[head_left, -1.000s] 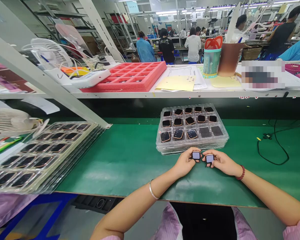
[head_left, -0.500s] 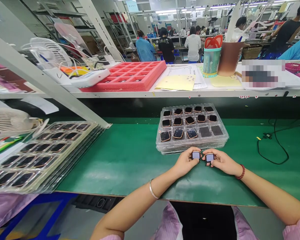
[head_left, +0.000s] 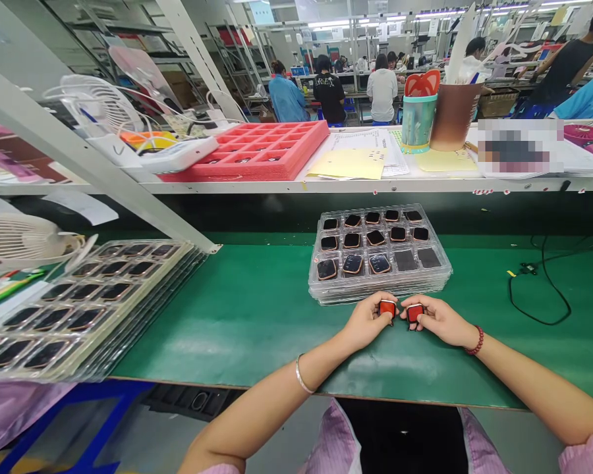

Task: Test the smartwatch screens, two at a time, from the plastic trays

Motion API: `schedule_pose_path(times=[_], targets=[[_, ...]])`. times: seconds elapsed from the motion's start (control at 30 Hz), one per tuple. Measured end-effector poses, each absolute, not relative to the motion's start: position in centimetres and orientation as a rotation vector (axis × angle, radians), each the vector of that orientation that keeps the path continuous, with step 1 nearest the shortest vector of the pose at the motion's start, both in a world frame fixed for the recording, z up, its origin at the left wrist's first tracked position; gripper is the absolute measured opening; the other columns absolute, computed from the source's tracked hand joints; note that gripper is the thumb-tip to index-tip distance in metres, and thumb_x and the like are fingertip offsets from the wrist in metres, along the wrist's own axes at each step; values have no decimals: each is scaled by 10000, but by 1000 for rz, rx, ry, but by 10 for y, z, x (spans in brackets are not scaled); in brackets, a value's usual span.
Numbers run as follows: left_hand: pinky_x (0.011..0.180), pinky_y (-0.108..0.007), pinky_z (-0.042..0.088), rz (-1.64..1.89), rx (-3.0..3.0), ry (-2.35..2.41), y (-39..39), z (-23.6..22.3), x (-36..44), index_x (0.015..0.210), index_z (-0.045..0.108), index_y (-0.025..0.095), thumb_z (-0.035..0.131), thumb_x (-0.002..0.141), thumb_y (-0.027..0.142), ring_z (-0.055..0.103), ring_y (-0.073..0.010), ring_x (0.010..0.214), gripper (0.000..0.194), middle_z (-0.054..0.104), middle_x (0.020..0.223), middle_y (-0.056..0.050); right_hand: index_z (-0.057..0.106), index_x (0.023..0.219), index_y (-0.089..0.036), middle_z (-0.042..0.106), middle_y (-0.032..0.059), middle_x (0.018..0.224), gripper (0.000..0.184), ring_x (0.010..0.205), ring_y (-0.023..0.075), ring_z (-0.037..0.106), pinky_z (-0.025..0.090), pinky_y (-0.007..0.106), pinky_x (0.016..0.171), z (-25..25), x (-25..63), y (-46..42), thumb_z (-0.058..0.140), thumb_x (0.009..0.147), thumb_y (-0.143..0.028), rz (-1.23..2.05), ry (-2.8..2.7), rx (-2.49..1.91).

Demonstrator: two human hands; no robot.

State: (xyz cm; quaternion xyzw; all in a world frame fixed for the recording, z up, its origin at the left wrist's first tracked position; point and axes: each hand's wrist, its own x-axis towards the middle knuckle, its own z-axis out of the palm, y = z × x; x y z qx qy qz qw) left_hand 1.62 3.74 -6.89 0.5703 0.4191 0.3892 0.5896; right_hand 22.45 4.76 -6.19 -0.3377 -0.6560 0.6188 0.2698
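My left hand [head_left: 367, 320] pinches a small square watch body [head_left: 388, 307] whose screen glows red. Beside it, my right hand [head_left: 437, 320] grips a second watch body [head_left: 414, 311], its screen also red. Both hands rest on the green bench mat [head_left: 257, 309], just in front of a stack of clear plastic trays [head_left: 380, 253]. The top tray holds several dark watch bodies; two cells at its front right are empty.
Another stack of clear trays [head_left: 74, 303] with dark parts lies at the left, beside a white fan [head_left: 22, 238]. A black cable [head_left: 543, 289] loops at the right. The shelf above carries a red foam tray [head_left: 257, 150], papers and cups. Several people work at far benches.
The screens of both held watch bodies have turned from pale white-blue to red. My hands have stayed in the same place.
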Motion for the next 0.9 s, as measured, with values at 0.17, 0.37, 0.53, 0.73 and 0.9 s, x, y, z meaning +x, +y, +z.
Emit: schedule_pose_path(times=[0.17,0.37,0.53,0.73,0.9], targets=[[681,-276,477,906,1340,969,37,-69,16,1005,549,150,537,713,113,576,-137,732,295,614,840,-42,515,1145,-184,648,79,1016,317,756,142,646,520,285,681,-63,225,48,464,836,-139,1667,-1780,-889],[647,-264,471,928,1285,922,36,-63,17,965,556,142,588,740,203,555,-120,682,235,607,788,-35,527,1143,-187,653,76,1000,314,754,148,656,524,283,666,-63,226,48,461,839,-141,1667,-1781,-877],[620,-263,480,923,1251,913,35,-59,18,931,568,131,628,738,297,557,-123,671,261,613,757,-40,555,1119,-180,670,80,977,262,735,149,658,530,281,650,-62,227,50,480,871,-218,1694,-1744,-879],[499,-211,414,863,1247,958,36,-55,15,883,593,125,581,776,422,569,-106,566,315,648,721,-49,610,1000,-154,690,72,858,267,641,125,649,538,265,616,-62,228,50,485,891,-362,1792,-1619,-888],[444,-183,343,845,1242,973,38,-58,14,922,604,127,529,806,438,614,-118,560,340,679,776,-71,610,927,-154,678,45,785,234,592,98,608,538,243,587,-62,227,48,563,846,-369,1809,-1597,-925]])
